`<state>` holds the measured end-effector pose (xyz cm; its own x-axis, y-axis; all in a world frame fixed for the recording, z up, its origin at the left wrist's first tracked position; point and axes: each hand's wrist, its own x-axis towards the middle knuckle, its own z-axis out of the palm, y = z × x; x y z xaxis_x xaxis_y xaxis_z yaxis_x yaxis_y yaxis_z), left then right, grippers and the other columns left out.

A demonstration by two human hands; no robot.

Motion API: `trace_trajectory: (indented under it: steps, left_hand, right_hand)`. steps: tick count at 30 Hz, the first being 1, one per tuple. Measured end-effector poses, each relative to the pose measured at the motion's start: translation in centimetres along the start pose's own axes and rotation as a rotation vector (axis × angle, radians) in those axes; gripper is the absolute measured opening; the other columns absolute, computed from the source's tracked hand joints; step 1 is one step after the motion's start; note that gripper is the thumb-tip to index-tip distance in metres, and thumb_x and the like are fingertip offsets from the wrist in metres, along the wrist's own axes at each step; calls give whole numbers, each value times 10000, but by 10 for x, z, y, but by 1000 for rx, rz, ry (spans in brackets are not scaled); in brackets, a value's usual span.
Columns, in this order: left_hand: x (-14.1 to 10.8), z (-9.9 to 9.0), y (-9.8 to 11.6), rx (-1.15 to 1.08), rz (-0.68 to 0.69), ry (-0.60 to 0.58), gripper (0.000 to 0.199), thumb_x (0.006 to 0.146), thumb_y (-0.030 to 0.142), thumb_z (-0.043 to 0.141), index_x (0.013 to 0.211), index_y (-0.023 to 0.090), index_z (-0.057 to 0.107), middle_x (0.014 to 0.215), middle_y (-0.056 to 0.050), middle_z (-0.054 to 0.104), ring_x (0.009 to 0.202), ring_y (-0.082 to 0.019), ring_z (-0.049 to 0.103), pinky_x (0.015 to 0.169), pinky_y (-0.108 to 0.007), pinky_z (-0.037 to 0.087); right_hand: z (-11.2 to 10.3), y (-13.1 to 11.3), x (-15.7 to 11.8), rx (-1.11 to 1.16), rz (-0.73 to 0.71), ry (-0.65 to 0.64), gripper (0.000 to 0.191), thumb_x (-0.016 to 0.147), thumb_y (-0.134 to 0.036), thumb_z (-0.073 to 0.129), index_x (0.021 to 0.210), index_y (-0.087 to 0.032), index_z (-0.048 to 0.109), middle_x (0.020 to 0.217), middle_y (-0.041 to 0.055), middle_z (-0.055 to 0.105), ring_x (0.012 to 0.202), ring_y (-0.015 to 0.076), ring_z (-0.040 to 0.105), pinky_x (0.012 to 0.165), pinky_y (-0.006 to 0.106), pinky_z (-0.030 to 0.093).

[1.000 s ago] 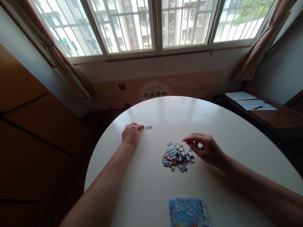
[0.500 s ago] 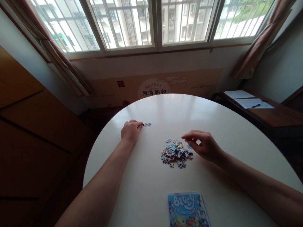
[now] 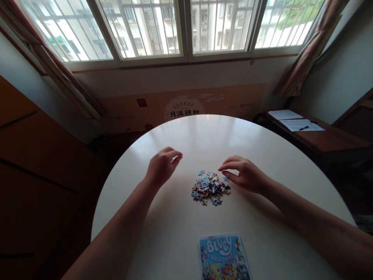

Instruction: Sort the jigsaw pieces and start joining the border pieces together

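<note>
Left hand (image 3: 163, 166): left of multicoloured cardboard jigsaw heap (image 3: 210, 189); cannot tell grip
Right hand (image 3: 245, 174): fingertips apart, beside heap
Blue rectangular sheet (image 3: 223, 260): below heap, reading "BLUEY"

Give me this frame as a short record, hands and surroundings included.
Surface: round glossy white table
Pieces: heap of small multicoloured jigsaw pieces
Front: blue rectangular sheet reading "BLUEY", cut off by the view's bottom edge
Left hand: left of the heap, no held piece visible
Right hand: slightly open, beside the heap
Background: barred window

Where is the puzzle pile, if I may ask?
In the head view, the puzzle pile lies left of the right hand, beyond the Bluey picture.
</note>
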<state>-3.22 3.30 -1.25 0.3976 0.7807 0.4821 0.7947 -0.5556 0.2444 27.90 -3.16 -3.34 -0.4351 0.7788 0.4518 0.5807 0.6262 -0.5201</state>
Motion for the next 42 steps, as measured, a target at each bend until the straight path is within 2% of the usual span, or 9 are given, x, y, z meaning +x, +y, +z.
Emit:
trace_trajectory:
  steps: [3, 5, 9, 16, 27, 30, 33, 37, 42]
  left_hand:
    - [-3, 0, 25, -72, 152, -197, 170, 936, 284, 617, 913, 225, 775, 899, -24, 720, 689, -130, 629, 659, -266, 485]
    - [-5, 2, 36, -92, 196, -259, 161, 931, 280, 625, 915, 236, 779, 870, -16, 726, 689, -130, 635, 657, -268, 481]
    - [-8, 6, 45, -144, 267, -271, 214, 955, 236, 594, 1022, 297, 788, 903, -12, 730, 720, -128, 657, 657, -264, 473]
    - [-13, 16, 54, -89, 357, -367, 379, 922, 161, 602, 1178, 406, 739, 955, -11, 698, 732, -133, 640, 640, -262, 459]
    - [-13, 15, 52, -68, 353, -361, 434, 889, 111, 591, 1176, 399, 742, 989, -18, 691, 748, -133, 637, 660, -262, 478]
    - [-13, 11, 56, -91, 381, -358, 426, 906, 106, 564, 1154, 395, 753, 972, -19, 690, 738, -126, 630, 651, -256, 471]
    - [-13, 9, 60, -113, 405, -365, 419, 897, 109, 567, 1137, 394, 761, 933, -15, 683, 721, -120, 617, 639, -248, 462]
    - [-13, 9, 60, -126, 420, -388, 425, 874, 114, 586, 1134, 402, 759, 917, -5, 667, 715, -116, 609, 640, -243, 461]
    - [-13, 9, 59, -115, 411, -385, 448, 856, 91, 590, 1130, 402, 760, 937, -2, 670, 741, -123, 617, 650, -247, 457]
  right_hand:
    - [2, -3, 1, -83, -43, -69, 144, 913, -239, 651, 969, -238, 783, 994, 76, 733, 968, 239, 633, 879, 427, 509]
    - [4, -4, 1, -108, -34, -97, 144, 915, -264, 661, 990, -248, 783, 1026, 79, 723, 986, 243, 621, 889, 435, 505]
    - [8, -5, 1, -128, -37, -129, 169, 925, -279, 652, 1040, -265, 775, 1068, 81, 708, 1011, 248, 608, 914, 451, 491]
    - [10, -4, 2, -155, -20, -138, 88, 886, -279, 705, 935, -266, 777, 1042, 61, 707, 993, 246, 607, 911, 439, 476]
    - [2, -5, 0, -259, 11, -109, 84, 877, -262, 706, 807, -234, 741, 1100, 84, 712, 1065, 284, 612, 923, 490, 480]
    - [0, -4, 0, -252, -1, -84, 72, 876, -237, 700, 899, -256, 766, 1121, 89, 710, 1075, 288, 616, 918, 498, 492]
    - [0, -4, 0, -184, -89, -111, 214, 872, -173, 688, 1003, -312, 784, 1185, 69, 706, 1100, 270, 620, 928, 480, 503]
    - [0, -5, 1, -196, -126, -170, 355, 824, -80, 696, 1015, -363, 793, 1244, 39, 703, 1135, 271, 617, 954, 487, 499]
    - [-4, 2, 1, -263, -78, -158, 285, 842, -103, 685, 966, -329, 806, 1224, 64, 711, 1121, 292, 625, 932, 509, 511]
